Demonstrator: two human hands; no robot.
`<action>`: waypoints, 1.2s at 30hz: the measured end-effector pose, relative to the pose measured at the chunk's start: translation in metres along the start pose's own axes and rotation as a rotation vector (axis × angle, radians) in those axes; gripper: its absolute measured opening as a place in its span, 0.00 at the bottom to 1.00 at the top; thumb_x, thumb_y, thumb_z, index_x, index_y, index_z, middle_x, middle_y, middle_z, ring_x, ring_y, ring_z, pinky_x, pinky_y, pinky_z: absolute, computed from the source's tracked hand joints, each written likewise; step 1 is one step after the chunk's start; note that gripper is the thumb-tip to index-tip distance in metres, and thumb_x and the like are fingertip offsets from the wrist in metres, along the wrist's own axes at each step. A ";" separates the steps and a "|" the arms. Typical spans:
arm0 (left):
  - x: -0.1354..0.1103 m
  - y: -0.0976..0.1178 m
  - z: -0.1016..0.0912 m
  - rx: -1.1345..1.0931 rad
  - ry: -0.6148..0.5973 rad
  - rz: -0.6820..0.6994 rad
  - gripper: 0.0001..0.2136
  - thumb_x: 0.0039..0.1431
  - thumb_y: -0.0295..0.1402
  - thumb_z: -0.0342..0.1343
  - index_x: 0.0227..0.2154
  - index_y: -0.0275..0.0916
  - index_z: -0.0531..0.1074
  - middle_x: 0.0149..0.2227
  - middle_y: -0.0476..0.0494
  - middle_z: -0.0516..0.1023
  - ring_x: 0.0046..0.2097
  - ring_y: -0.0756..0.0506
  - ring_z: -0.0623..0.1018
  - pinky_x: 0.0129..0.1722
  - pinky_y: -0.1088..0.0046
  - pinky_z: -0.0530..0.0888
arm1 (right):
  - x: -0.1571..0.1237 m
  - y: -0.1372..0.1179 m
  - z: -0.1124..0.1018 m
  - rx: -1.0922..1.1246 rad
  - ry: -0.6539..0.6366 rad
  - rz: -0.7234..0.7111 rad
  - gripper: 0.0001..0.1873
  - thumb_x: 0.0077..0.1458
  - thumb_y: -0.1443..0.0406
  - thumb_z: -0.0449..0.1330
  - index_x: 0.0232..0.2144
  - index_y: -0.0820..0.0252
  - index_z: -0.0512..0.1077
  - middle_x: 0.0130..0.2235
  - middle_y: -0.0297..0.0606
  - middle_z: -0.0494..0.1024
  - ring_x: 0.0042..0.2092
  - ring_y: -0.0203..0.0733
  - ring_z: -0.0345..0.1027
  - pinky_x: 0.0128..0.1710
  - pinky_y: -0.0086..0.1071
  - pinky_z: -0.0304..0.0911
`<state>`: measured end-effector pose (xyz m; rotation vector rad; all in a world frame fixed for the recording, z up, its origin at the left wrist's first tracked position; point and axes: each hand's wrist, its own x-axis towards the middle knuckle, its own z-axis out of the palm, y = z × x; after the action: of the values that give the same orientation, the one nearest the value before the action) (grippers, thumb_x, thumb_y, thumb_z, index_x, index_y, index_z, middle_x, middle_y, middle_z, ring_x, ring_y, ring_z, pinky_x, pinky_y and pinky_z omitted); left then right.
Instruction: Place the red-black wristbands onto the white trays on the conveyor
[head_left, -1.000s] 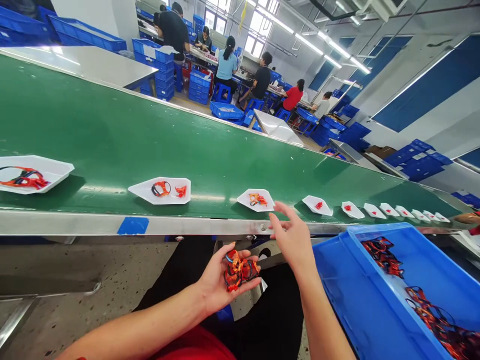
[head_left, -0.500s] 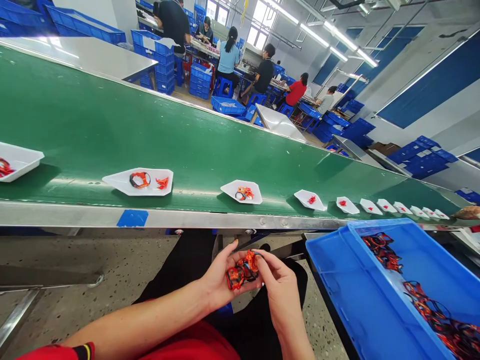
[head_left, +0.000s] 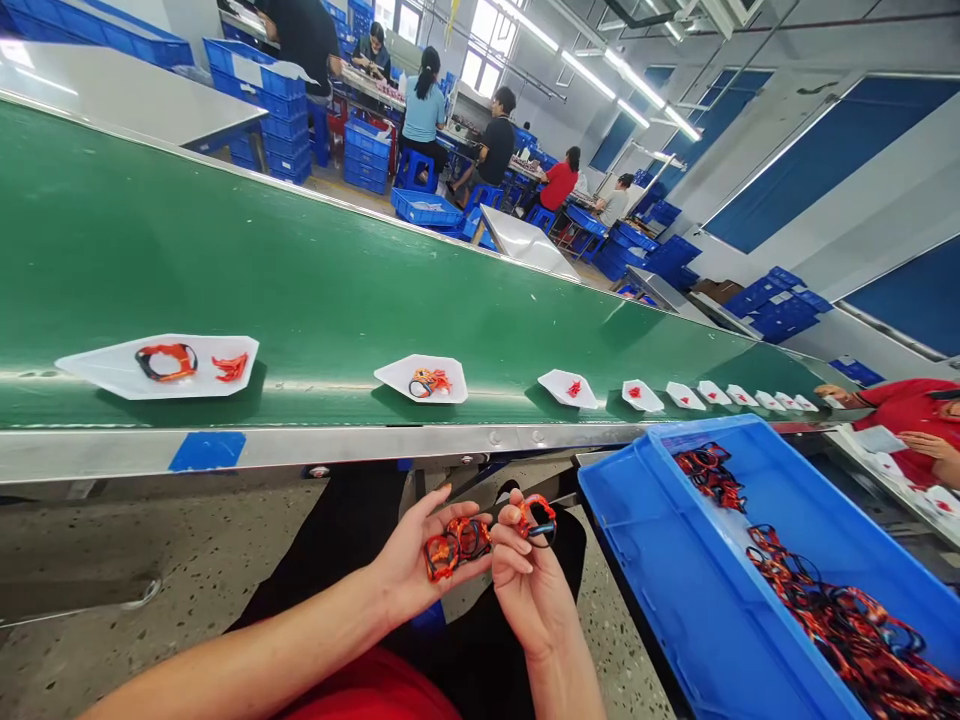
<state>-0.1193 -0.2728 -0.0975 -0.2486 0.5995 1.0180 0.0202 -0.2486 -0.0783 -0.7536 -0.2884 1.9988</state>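
My left hand (head_left: 409, 555) is cupped palm-up over my lap, holding a small bunch of orange-and-black wire loops (head_left: 452, 540). My right hand (head_left: 525, 580) is just to its right, pinching a single orange-and-black loop (head_left: 538, 515) between thumb and fingers, slightly apart from the bunch. Beyond my hands runs a green conveyor belt (head_left: 300, 280) carrying a row of white trays. The nearest tray (head_left: 424, 378) holds a loop and an orange part. A larger tray (head_left: 161, 365) at the left holds a black-and-orange loop and an orange piece.
A blue plastic bin (head_left: 675, 590) at my right holds many tangled orange-and-black loops (head_left: 840, 620). Smaller white trays (head_left: 568, 388) with red bits trail off along the belt. Another person's hands and red sleeve (head_left: 911, 415) are at the far right. People sit at tables behind the belt.
My right hand came back from the belt to my left hand and has pulled one loop out of the bunch. The trays have drifted left along the belt.
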 end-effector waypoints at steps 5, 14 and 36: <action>0.002 0.001 -0.003 -0.011 -0.005 0.007 0.15 0.52 0.40 0.58 0.37 0.33 0.72 0.39 0.37 0.79 0.39 0.43 0.79 0.46 0.60 0.74 | 0.006 0.003 -0.006 -0.048 0.028 -0.036 0.16 0.38 0.69 0.68 0.34 0.58 0.75 0.29 0.33 0.71 0.23 0.27 0.54 0.17 0.18 0.58; 0.001 0.003 -0.001 -0.043 -0.035 0.042 0.17 0.52 0.39 0.58 0.40 0.31 0.71 0.47 0.32 0.75 0.48 0.37 0.76 0.51 0.55 0.70 | 0.063 -0.049 0.031 -0.663 0.207 -0.570 0.14 0.43 0.58 0.65 0.31 0.60 0.74 0.32 0.36 0.76 0.24 0.28 0.63 0.20 0.23 0.60; -0.001 0.002 0.003 0.058 -0.070 0.114 0.13 0.54 0.35 0.56 0.41 0.35 0.74 0.38 0.42 0.80 0.35 0.46 0.78 0.38 0.68 0.75 | -0.010 -0.001 -0.004 -1.411 0.015 -0.551 0.17 0.48 0.66 0.63 0.43 0.51 0.74 0.44 0.39 0.73 0.29 0.35 0.63 0.23 0.28 0.60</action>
<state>-0.1207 -0.2710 -0.0942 -0.1280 0.5834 1.1125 0.0271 -0.2569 -0.0768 -1.3014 -1.7654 1.0287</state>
